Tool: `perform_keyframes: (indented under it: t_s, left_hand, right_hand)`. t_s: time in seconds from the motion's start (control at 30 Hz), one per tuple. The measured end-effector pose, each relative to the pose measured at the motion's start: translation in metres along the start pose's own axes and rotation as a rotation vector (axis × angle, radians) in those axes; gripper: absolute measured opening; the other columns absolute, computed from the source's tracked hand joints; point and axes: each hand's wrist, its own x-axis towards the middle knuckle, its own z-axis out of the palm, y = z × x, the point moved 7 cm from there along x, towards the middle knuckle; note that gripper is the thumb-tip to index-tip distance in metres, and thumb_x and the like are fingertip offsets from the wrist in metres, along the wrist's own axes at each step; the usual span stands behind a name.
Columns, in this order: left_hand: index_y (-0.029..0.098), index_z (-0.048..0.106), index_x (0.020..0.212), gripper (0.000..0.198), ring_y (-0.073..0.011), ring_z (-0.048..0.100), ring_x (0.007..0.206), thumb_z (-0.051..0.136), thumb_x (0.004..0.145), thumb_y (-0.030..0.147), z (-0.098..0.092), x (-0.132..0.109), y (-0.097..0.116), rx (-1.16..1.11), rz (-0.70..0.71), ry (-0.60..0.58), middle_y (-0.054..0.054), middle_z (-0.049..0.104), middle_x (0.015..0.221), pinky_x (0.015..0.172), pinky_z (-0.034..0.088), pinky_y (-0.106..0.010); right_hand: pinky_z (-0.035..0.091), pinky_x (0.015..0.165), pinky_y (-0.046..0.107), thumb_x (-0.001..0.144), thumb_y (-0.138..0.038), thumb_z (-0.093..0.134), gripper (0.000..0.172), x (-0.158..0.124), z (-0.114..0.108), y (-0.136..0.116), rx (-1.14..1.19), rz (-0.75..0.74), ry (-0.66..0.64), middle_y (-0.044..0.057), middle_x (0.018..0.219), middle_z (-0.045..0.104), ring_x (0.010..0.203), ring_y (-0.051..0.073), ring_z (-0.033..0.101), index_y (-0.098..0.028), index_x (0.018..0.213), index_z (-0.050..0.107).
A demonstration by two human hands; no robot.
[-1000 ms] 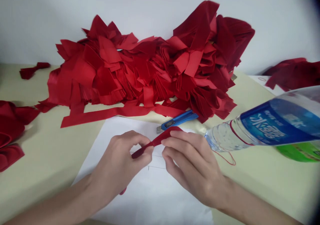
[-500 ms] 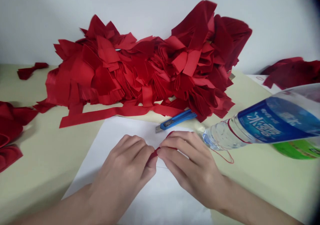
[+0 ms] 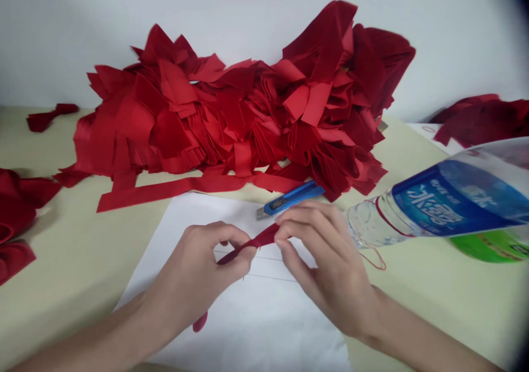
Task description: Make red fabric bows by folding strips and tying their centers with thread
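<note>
Between my two hands stretches a narrow dark red strip (image 3: 264, 236), folded or gathered lengthwise, over a white sheet of paper (image 3: 289, 311) with thin ruled lines. My left hand (image 3: 206, 267) pinches the strip between thumb and forefinger. A rounded red end shows below that hand. At the strip's other end, my right hand (image 3: 322, 256) grips it between thumb and fingertips. Just beyond the right fingers, a blue utility knife (image 3: 291, 198) lies on the paper's far edge with its tip toward the left.
A large heap of red strips (image 3: 231, 113) stands against the wall. More red pieces (image 3: 16, 201) lie at left and at far right. A tilted water bottle (image 3: 446, 201) with a red band round it lies right of my hand, beside a green round object (image 3: 487, 247).
My hands have moved apart, so a longer stretch of the red strip shows between them. The right hand has shifted slightly up and right. Its rounded end now appears below my left hand.
</note>
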Motion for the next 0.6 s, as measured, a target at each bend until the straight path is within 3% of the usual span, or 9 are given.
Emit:
perform_keyframes:
  t_s: [0.17,0.27,0.43,0.6]
  left_hand:
    - [0.022,0.068,0.067,0.019,-0.0130,0.061,0.062,0.054,0.081,0.022,0.002,0.004,0.001,-0.141,0.006,-0.081,0.003,0.065,0.062,0.057,0.049,-0.021]
    - [0.023,0.067,0.072,0.016,-0.0137,0.060,0.063,0.054,0.081,0.021,0.004,0.002,0.002,-0.065,0.052,-0.050,0.003,0.065,0.067,0.056,0.048,-0.023]
    - [0.018,0.059,0.067,0.017,-0.0134,0.051,0.061,0.052,0.080,0.011,0.009,-0.010,0.020,0.213,0.382,0.038,0.001,0.059,0.063,0.064,0.044,-0.030]
    - [0.015,0.059,0.072,0.019,-0.0156,0.054,0.069,0.047,0.085,0.007,0.018,-0.021,0.037,0.373,0.665,-0.040,-0.002,0.060,0.069,0.068,0.042,-0.033]
  right_hand:
    - [0.045,0.083,0.039,0.083,-0.007,0.054,0.013,0.003,-0.012,0.004,0.058,0.011,0.067,0.006,0.095,0.063,0.096,0.021,0.055,-0.018,0.090,0.058]
    - [0.044,0.086,0.038,0.083,-0.016,0.061,0.015,0.002,-0.003,-0.002,0.129,-0.045,-0.071,0.006,0.099,0.065,0.101,0.022,0.053,-0.018,0.098,0.061]
    - [0.043,0.076,0.033,0.088,-0.020,0.057,0.008,-0.001,0.016,0.004,0.300,0.093,-0.280,0.001,0.081,0.067,0.080,0.016,0.057,-0.019,0.084,0.064]
    - [0.044,0.069,0.027,0.084,-0.016,0.059,0.014,-0.003,0.026,0.028,0.493,0.386,-0.429,-0.001,0.072,0.063,0.070,0.013,0.056,-0.018,0.071,0.063]
